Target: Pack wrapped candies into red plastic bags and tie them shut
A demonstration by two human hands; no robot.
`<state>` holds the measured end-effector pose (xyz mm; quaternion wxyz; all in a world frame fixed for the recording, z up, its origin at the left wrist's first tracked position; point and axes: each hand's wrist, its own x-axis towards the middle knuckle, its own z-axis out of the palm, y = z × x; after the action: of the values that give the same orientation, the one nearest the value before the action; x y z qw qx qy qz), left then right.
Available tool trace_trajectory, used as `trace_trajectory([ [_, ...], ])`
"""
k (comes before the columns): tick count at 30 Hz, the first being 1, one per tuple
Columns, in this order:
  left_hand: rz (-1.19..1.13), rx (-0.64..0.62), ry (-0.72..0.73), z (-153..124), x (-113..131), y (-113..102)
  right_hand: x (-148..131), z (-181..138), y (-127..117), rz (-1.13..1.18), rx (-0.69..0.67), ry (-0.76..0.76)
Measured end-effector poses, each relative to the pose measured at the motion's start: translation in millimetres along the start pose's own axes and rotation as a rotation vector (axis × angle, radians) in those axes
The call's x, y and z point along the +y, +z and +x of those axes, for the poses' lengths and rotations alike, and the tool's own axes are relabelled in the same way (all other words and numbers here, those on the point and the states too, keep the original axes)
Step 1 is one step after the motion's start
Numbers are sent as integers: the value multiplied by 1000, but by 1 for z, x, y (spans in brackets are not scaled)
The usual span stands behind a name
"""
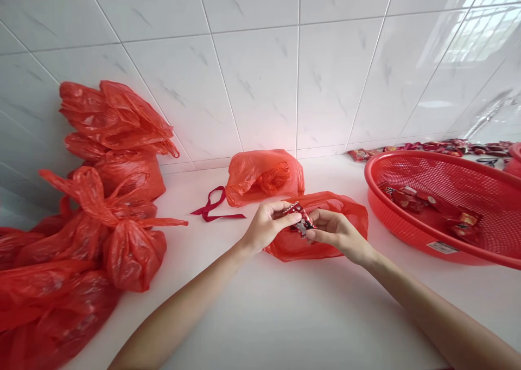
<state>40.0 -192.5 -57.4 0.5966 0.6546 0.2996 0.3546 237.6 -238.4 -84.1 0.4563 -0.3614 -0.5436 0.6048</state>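
A small red, black and white patterned packet [302, 222] is held up between both hands. My left hand [266, 223] pinches its upper left side, thumb across the front. On the lower right edge, the thumb and fingers of my right hand [337, 231] are closed. Beneath the hands lies an open red plastic bag [352, 212], spread on the white counter; the hands hide much of its inside. A second red plastic bag [264, 183] sits behind it against the wall, with bunched red plastic inside.
A large red mesh basket [407, 237] with several small red packets [411, 202] stands at right. More packets [439, 148] lie along the tiled wall behind it. A dark red ribbon [214, 207] lies left of centre. Tied, filled red bags [130, 250] are heaped at left.
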Motion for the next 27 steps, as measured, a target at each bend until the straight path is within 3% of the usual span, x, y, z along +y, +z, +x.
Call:
trace_trajectory([
  [9, -19, 12, -16, -4, -8, 11, 0, 0, 2, -10, 112, -53],
  [20, 0, -77, -45, -4, -1, 6, 3, -1, 7, 11, 81, -26],
  [27, 57, -46, -161, -3, -8, 2, 0, -2, 4, -58, 86, -87],
])
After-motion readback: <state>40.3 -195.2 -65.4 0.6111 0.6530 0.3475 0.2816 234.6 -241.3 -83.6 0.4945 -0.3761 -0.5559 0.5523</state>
